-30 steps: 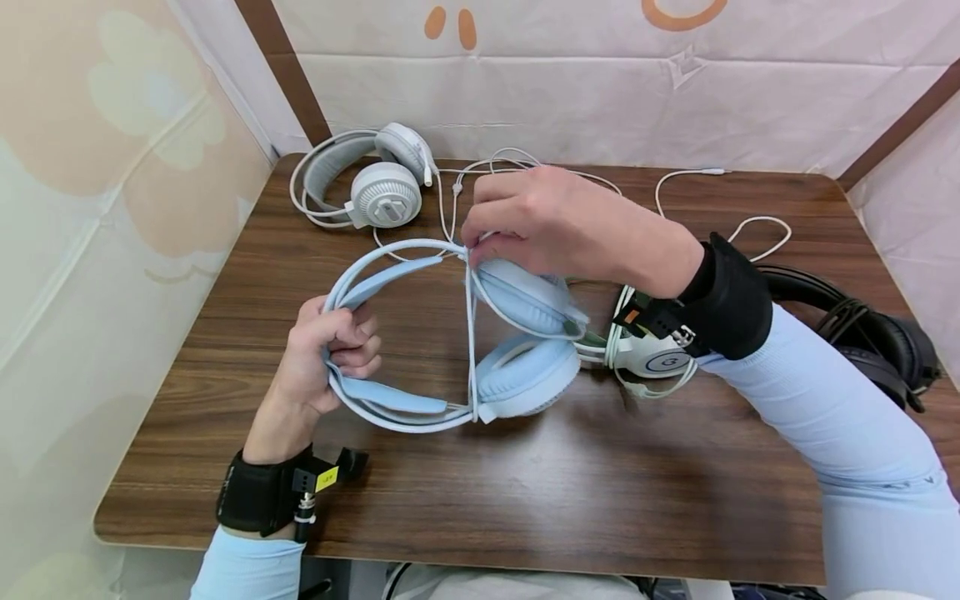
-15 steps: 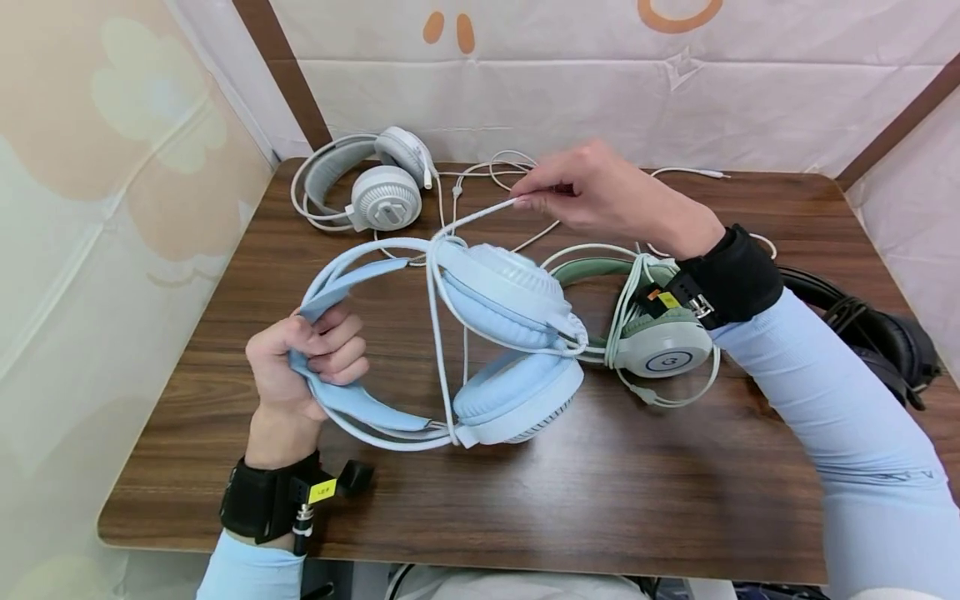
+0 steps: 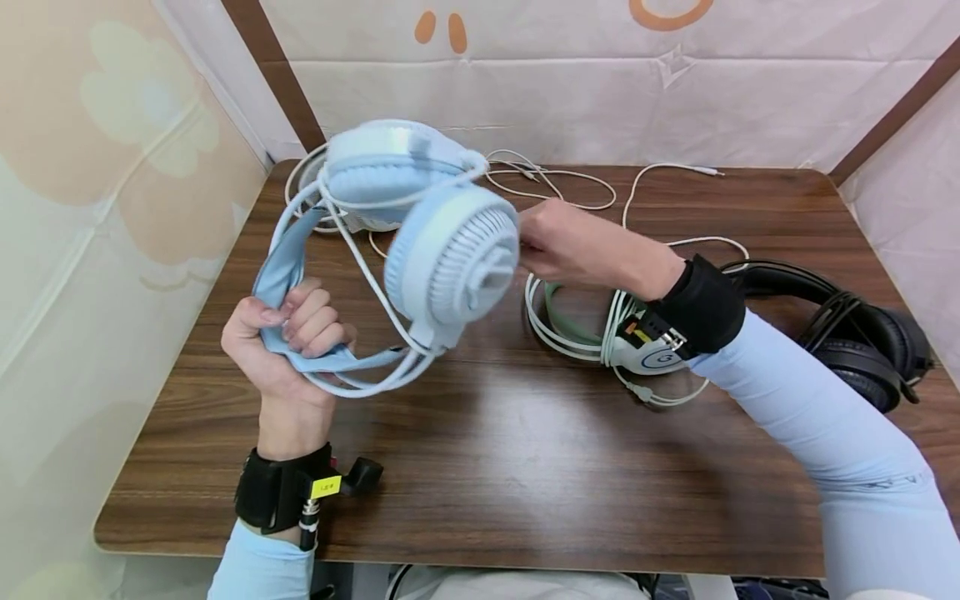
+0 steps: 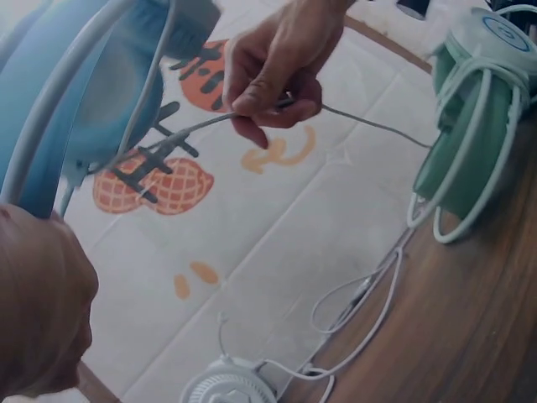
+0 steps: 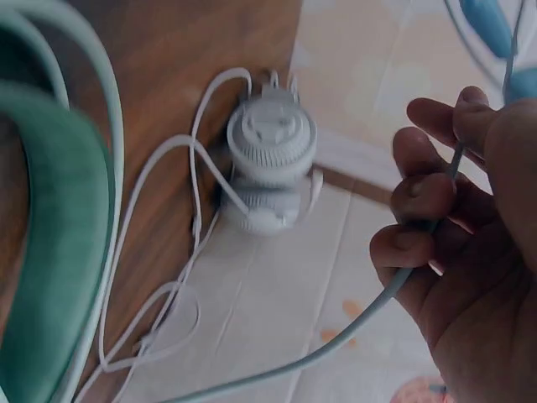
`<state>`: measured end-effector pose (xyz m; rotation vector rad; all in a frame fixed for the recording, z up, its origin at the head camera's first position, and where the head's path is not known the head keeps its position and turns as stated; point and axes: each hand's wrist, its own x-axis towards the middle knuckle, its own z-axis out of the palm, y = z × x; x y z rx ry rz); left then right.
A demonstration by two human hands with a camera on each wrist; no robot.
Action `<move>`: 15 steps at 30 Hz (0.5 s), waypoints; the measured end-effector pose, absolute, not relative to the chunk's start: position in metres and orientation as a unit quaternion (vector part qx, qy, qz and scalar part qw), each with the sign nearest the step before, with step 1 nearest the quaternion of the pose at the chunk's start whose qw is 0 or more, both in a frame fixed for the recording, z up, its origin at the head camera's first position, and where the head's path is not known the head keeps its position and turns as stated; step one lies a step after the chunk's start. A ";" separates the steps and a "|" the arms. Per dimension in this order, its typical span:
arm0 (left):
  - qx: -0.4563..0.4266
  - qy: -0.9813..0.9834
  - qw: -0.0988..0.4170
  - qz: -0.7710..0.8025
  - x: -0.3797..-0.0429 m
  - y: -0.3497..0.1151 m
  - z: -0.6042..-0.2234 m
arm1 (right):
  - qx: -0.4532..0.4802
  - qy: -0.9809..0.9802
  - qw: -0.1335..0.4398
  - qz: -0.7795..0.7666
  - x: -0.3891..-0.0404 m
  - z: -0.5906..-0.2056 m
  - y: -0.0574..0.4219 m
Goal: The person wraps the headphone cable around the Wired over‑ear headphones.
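Note:
Light-blue headphones (image 3: 468,250) hang tilted above the table in the head view, ear cups raised toward the back. My left hand (image 3: 281,367) grips their padded headband with curled fingers. A loop of their cord (image 3: 367,271) still crosses from one side of the band to the other. My right hand (image 3: 573,246) is just right of the nearer ear cup, its fingertips partly hidden there. In the right wrist view that hand pinches a thin pale cable (image 5: 336,340) running between thumb and fingers. The left wrist view shows the cable stretching from the blue headphones to the right hand.
Green-and-white headphones (image 3: 651,358) wrapped in their cord lie right of centre. Black headphones (image 3: 862,362) sit at the right edge. Grey-white headphones (image 5: 270,143) stand at the back left, mostly hidden in the head view. White cables (image 3: 555,179) trail along the table's (image 3: 525,483) back.
My left hand has tipped the blue headphones, swinging the ear cups up and to the left. The right hand drew a cord loop outward, then came lower and nearer the ear cup.

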<state>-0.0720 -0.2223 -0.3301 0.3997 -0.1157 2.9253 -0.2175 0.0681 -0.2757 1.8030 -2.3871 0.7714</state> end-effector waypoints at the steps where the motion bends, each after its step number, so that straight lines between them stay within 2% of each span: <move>1: 0.122 -0.049 0.088 0.988 -0.072 -0.224 -0.330 | 0.588 -0.768 0.026 0.251 -0.213 -0.276 0.065; 9: 0.063 -0.075 0.054 0.994 -0.070 -0.229 -0.331 | 0.608 -0.756 0.020 0.241 -0.184 -0.274 0.052; 15: 0.005 -0.052 -0.020 0.998 -0.073 -0.235 -0.329 | 0.636 -0.736 0.072 0.221 -0.163 -0.278 0.047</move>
